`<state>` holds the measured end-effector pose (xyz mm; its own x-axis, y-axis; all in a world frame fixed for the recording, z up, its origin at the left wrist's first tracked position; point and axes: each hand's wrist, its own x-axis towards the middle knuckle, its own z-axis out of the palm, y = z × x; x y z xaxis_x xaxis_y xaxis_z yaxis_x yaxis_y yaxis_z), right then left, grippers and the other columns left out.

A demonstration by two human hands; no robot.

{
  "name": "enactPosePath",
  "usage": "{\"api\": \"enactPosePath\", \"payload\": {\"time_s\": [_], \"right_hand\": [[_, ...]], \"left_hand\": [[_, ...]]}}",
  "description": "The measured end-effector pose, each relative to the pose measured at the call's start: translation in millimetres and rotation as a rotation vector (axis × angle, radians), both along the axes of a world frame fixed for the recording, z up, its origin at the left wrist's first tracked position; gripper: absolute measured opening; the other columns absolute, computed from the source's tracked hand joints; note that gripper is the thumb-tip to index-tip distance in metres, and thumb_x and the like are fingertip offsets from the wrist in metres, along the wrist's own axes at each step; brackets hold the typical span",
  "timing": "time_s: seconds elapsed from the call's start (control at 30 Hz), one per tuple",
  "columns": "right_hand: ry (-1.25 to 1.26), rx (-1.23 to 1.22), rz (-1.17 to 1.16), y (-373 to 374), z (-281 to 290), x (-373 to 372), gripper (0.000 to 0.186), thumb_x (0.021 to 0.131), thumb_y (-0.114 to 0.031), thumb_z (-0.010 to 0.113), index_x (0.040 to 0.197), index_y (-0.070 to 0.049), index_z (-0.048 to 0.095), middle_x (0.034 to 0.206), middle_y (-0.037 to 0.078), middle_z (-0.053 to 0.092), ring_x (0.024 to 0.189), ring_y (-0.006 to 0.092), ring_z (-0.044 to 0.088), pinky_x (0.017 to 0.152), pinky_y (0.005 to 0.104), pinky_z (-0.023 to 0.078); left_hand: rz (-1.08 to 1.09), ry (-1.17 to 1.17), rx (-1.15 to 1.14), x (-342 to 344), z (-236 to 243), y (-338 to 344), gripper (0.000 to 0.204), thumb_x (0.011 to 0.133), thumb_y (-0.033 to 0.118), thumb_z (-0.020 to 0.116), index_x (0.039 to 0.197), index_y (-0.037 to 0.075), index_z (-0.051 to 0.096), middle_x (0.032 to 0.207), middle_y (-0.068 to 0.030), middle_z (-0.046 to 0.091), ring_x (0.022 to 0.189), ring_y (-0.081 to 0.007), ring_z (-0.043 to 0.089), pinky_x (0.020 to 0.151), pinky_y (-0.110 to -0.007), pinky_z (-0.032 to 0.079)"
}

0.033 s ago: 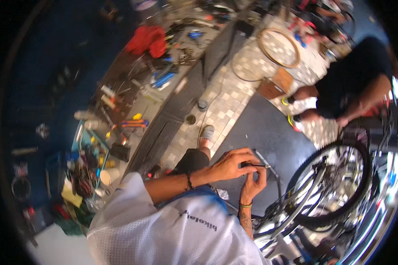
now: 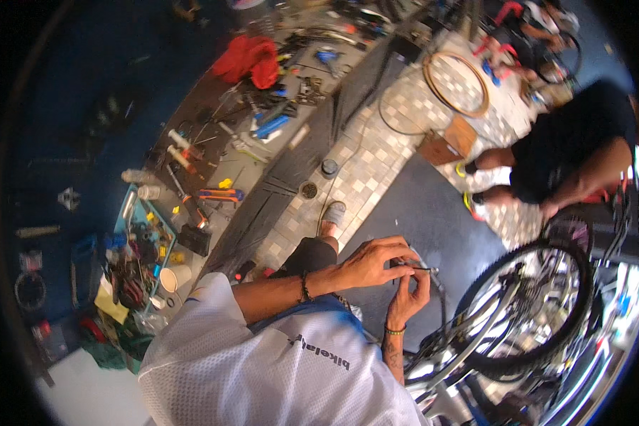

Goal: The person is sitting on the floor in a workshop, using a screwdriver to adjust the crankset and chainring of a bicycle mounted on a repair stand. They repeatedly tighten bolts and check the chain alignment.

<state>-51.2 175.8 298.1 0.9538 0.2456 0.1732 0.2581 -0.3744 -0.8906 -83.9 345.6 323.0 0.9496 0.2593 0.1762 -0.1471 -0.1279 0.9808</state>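
My left hand (image 2: 373, 264) reaches in with its fingers bent and pinched together. From its fingertips a thin dark rod (image 2: 424, 269) sticks out to the right, ending in a small pale tip; its exact kind is too small to make out. My right hand (image 2: 409, 301) comes up from below, its thumb and fingers closed around the same rod. Just right of my hands lies a bicycle's rear part, with a knobby wheel (image 2: 586, 284) and a sprocket cassette (image 2: 524, 297).
A dark mat (image 2: 412, 213) covers the floor beyond my hands. Leftward runs a workbench crowded with tools, a red cloth (image 2: 252, 62) and a teal tray (image 2: 126, 213). Another person (image 2: 575, 142) bends over at the right. A tan tyre (image 2: 433, 74) and a wooden box (image 2: 447, 142) lie farther off.
The surroundings have shifted slightly right and down in the picture. Both hands stay almost in the same place, still pinching the rod.
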Motion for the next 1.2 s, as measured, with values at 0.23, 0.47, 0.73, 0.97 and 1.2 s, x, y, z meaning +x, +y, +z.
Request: {"api": "enactPosePath", "payload": {"time_s": [0.23,0.47,0.73,0.97,1.2], "right_hand": [[-0.08,-0.093,0.147,84.9,18.7,65.8,0.004,0.095,0.003,0.073,0.097,0.005,0.07,0.1,0.013,0.075,0.093,0.0223,0.068,0.087,0.0361,0.055],[-0.058,-0.101,0.235,147.0,15.9,94.2,0.007,0.096,-0.001,0.074,0.101,0.004,0.071,0.104,0.014,0.076,0.097,0.0243,0.069,0.092,0.0376,0.056],[-0.036,-0.123,0.437,188.0,20.6,98.3,0.006,0.096,0.001,0.074,0.101,0.004,0.072,0.106,0.015,0.076,0.099,0.024,0.07,0.092,0.0374,0.056],[-0.055,-0.109,0.549,201.5,24.8,111.4,0.007,0.095,0.003,0.074,0.102,0.004,0.074,0.106,0.015,0.076,0.1,0.0243,0.07,0.094,0.0368,0.055],[-0.02,-0.131,0.57,198.5,17.6,117.3,0.009,0.092,0.005,0.075,0.101,0.003,0.074,0.105,0.014,0.076,0.1,0.0242,0.071,0.094,0.0366,0.055]], "left_hand": [[0.471,0.008,0.059,9.0,-5.1,132.7,0.021,0.095,0.017,0.079,0.09,0.0,0.069,0.081,-0.0113,0.066,0.071,-0.0255,0.067,0.066,-0.037,0.052],[0.681,0.238,0.037,-32.2,-26.8,188.3,0.013,0.099,0.011,0.075,0.1,-0.002,0.071,0.089,-0.011,0.068,0.078,-0.0203,0.071,0.07,-0.033,0.056],[0.98,0.41,-0.031,-85.7,-57.9,193.9,0.012,0.101,0.009,0.07,0.111,0.004,0.071,0.096,-0.0072,0.075,0.081,-0.0155,0.071,0.07,-0.031,0.057],[1.231,0.489,0.108,-130.9,-75.3,197.3,0.012,0.096,0.01,0.077,0.105,0.003,0.072,0.091,-0.0069,0.077,0.078,-0.0167,0.071,0.071,-0.032,0.055],[1.27,0.667,0.369,-128.8,-80.9,226.4,0.017,0.095,0.018,0.077,0.102,0.004,0.071,0.095,-0.0149,0.074,0.087,-0.0344,0.074,0.075,-0.046,0.058]]}}
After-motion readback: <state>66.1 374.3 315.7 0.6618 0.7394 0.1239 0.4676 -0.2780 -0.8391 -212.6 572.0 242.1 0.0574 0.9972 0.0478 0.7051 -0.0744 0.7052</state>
